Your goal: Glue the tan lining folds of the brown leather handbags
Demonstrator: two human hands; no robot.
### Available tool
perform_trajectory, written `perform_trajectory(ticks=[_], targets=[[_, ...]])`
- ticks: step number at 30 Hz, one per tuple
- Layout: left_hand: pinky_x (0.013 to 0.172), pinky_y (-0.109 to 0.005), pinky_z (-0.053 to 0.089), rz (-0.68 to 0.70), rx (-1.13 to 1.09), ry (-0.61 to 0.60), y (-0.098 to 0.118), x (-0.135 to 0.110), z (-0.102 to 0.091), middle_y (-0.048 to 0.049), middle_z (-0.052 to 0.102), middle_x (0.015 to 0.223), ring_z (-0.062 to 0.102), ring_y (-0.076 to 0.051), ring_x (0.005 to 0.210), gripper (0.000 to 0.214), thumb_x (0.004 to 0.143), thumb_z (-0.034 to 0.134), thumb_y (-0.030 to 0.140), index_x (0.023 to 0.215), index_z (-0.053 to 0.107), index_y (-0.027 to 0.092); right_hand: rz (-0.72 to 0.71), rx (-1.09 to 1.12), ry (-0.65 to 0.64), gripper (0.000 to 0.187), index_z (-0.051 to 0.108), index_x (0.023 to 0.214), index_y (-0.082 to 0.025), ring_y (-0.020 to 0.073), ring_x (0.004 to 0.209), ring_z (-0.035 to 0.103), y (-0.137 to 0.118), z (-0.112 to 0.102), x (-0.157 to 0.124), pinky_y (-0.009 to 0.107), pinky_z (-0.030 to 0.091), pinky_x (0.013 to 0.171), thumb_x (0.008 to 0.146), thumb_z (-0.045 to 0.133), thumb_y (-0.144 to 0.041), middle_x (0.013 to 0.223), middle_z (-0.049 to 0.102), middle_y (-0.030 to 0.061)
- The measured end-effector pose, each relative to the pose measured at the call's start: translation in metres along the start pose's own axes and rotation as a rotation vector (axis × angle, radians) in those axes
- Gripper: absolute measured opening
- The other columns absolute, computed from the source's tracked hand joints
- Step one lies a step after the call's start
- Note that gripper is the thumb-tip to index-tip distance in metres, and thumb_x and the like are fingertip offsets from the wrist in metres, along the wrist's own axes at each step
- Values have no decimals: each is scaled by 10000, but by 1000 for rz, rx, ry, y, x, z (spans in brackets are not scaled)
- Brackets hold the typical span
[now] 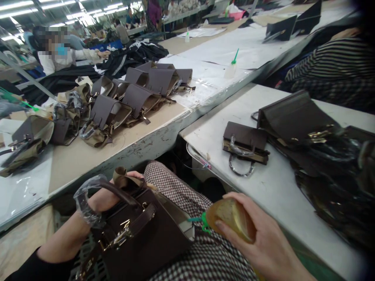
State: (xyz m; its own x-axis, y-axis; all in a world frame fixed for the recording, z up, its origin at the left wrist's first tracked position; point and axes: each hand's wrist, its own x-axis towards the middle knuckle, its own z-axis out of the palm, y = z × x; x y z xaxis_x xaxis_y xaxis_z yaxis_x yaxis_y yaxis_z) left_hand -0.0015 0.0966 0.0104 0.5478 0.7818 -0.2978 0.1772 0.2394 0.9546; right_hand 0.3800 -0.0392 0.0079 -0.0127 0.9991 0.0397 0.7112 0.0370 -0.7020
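A dark brown handbag (146, 238) with gold hardware lies across my lap. Its handle (123, 193) is partly wrapped in clear plastic. My left hand (133, 175) reaches behind that handle and grips the bag near its tan lining (124, 180); most of its fingers are hidden by the bag. Wrapped in my right hand (260, 230) is a squeeze bottle (231, 218) of amber liquid, tilted on its side. Its green nozzle (195, 219) points left, with the tip at the bag's pale inner edge (186, 226).
Several unfinished brown bags (139, 97) cover the left bench. On the right table sit a small bag (245, 142) and a pile of larger bags (299, 117). Another squeeze bottle (230, 70) stands farther back. A co-worker (55, 58) is at the left, and a striped sleeve (322, 58) at the right.
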Motion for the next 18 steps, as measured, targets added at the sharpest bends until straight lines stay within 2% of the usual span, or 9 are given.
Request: perform_trajectory(ticks=[4,8,10,14,18], targets=[[826,-255,540,1,8,-84,27,2,1,-24,696,1078,674,-202,959,278,876,720,288,1132,660,201,63,19,-18,392,510,1190,-290,218,882,712,3,1,7,324,582,760,888,652,-495,1062,701,33],[830,-262,525,-12,212,-221,67,8,8,-47,696,1067,667,-197,950,218,914,669,238,1121,649,169,210,126,-2,418,545,1163,-268,244,888,699,6,9,24,367,563,803,858,656,-532,1042,703,38],[811,-250,513,30,360,-281,76,13,14,-57,705,1047,664,-184,918,178,947,623,252,1099,653,163,295,199,22,444,550,1156,-258,254,881,694,11,18,32,382,556,807,840,658,-550,1022,702,42],[774,-247,493,133,472,-332,62,24,24,-78,718,985,659,-179,857,157,970,585,259,1041,667,145,378,281,82,526,553,1173,-237,284,932,675,28,41,42,438,539,866,804,671,-593,1059,689,74],[780,-239,482,159,440,-287,41,25,28,-69,714,1001,655,-174,881,121,963,592,224,1030,666,155,298,265,97,551,547,1210,-223,295,1003,649,43,63,49,464,519,926,821,683,-588,1126,667,98]])
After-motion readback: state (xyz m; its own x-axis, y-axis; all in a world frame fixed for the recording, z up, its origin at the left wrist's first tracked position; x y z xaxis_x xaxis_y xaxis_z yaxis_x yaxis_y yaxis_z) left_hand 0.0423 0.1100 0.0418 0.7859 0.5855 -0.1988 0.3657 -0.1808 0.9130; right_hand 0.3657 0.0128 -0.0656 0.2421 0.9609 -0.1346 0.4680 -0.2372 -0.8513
